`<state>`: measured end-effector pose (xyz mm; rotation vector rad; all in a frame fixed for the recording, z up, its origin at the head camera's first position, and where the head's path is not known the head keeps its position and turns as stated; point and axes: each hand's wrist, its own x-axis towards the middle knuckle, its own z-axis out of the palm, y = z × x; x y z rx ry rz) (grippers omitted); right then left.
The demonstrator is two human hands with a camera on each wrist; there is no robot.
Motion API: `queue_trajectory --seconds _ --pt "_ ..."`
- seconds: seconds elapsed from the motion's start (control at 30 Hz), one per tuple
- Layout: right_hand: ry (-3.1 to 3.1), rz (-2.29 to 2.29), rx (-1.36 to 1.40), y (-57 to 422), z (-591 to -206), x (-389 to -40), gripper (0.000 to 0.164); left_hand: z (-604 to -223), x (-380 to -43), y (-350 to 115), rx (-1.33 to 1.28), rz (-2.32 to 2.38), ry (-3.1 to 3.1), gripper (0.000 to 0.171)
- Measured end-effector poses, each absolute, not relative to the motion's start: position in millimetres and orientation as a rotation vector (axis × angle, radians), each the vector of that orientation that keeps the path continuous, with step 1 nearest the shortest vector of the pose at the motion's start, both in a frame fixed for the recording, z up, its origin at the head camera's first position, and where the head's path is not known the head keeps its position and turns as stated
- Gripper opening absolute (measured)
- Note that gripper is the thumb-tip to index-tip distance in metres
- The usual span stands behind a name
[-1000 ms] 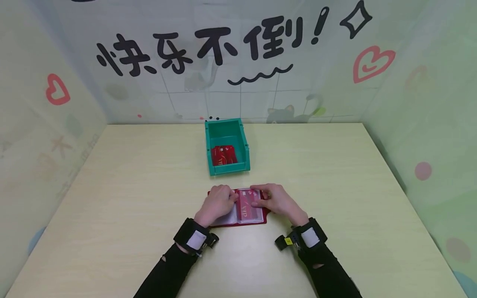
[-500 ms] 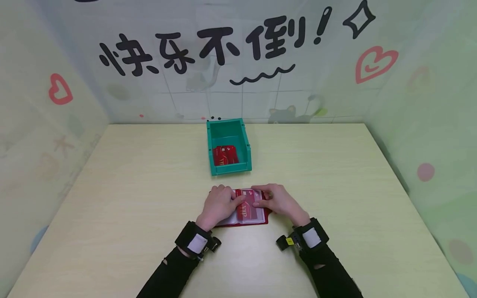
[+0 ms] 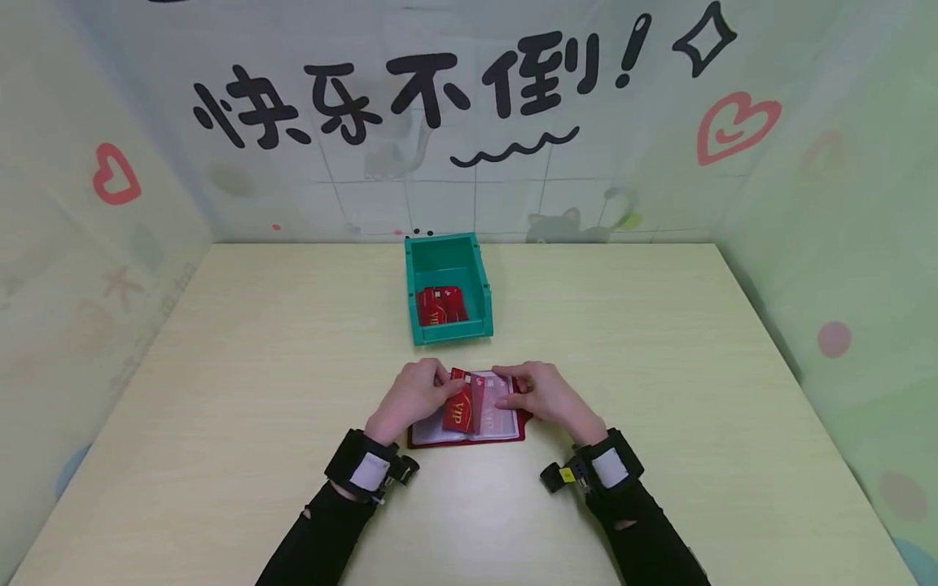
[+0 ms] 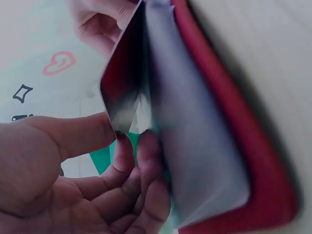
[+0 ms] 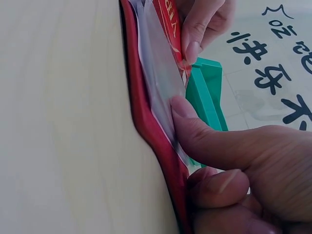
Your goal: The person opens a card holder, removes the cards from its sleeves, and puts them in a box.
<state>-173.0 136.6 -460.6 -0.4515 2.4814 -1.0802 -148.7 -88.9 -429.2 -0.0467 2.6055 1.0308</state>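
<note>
A red card holder [image 3: 469, 443] lies spread flat on the table, with clear sleeves [image 3: 504, 417] inside. My left hand [image 3: 412, 397] pinches a red VIP card [image 3: 458, 408] between thumb and fingers at its upper left. The card sticks partly out of the right-hand sleeve, tilted over the fold, its right part still showing through the plastic. On the holder's right edge, my right hand [image 3: 545, 392] grips the cover and sleeve, thumb [image 5: 195, 131] pressing on the clear plastic. The left wrist view shows the card [image 4: 119, 80] standing up from the sleeve.
Beyond the holder stands a teal bin [image 3: 485, 321], with several red cards [image 3: 441, 306] inside at its near end. Printed cloth walls [image 3: 352, 195] enclose the back and sides of the wooden table [image 3: 256, 366].
My left thumb has come down on the card and drawn it leftward, so part of it now lies outside the sleeve. The right hand keeps its place on the holder.
</note>
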Motion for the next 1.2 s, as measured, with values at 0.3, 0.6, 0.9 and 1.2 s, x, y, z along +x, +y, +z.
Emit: queue_trajectory --seconds 0.3,0.6,0.9,1.2 --pt "2.462 -1.082 -0.414 135.6 -459.8 -173.3 0.055 -410.2 -160.0 -101.1 -0.021 1.12 2.623 0.047" --pt "2.473 -1.075 -0.44 136.2 -456.6 -173.0 0.054 -389.9 -201.9 -99.4 0.07 1.283 2.769 0.046" --pt "2.466 -1.088 -0.47 137.3 -457.6 -173.1 0.053 -395.8 -245.6 -79.9 -0.045 1.277 2.895 0.053" --pt "2.462 -1.09 -0.468 138.0 -458.6 -173.7 0.054 -404.8 -258.0 -61.9 -0.002 1.016 2.967 0.071"
